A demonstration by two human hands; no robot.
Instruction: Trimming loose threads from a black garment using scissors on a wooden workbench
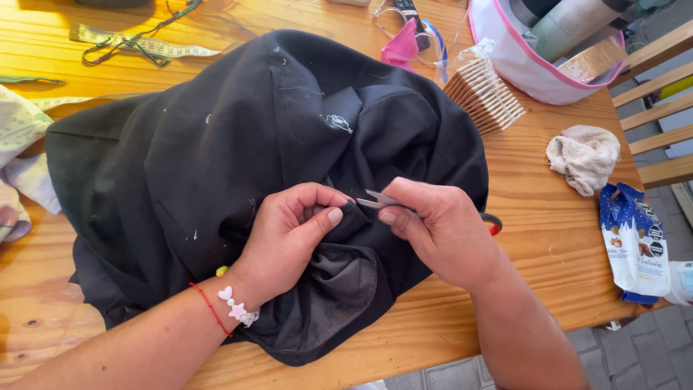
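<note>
Carefully now: my left hand (pixel 289 231) pinches the black garment (pixel 216 159) taut while my right hand (pixel 440 231), fingers closed on small scissors (pixel 379 201), should snip only thread.

Bare table (pixel 548 231) right of garment (pixel 216 159); crackers (pixel 485 95) behind.

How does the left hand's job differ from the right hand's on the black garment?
The left hand pinches a fold of the black fabric garment; the right hand grips small metal scissors, blades pointing at that fold. The left wrist wears a red string and bead bracelet; the right wrist is bare. Both rest over the garment.
</note>
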